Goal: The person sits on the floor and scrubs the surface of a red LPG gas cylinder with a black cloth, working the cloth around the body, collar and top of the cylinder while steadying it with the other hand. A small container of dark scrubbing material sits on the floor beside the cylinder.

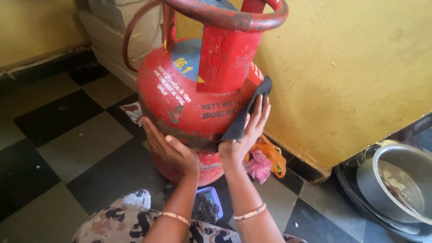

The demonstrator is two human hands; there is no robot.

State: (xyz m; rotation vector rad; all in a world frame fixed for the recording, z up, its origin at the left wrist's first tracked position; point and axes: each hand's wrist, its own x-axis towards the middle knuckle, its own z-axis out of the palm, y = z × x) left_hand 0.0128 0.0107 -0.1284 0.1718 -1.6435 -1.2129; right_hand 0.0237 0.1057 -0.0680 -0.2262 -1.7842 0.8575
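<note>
A red gas cylinder [180,90] stands upright on a checkered floor, with a red ring guard on top. My right hand [246,130] presses a black cloth [245,112] flat against the cylinder's right side. My left hand [171,148] rests open against the cylinder's lower front, fingers spread, steadying it. Both wrists wear thin bangles.
A yellow wall [351,72] rises right behind the cylinder. Orange and pink plastic bags [265,162] lie at its base. Steel pots [396,184] sit at the right edge. A small blue box [207,207] of dark bits lies near my patterned lap [130,225]. Stone blocks [117,31] stand behind.
</note>
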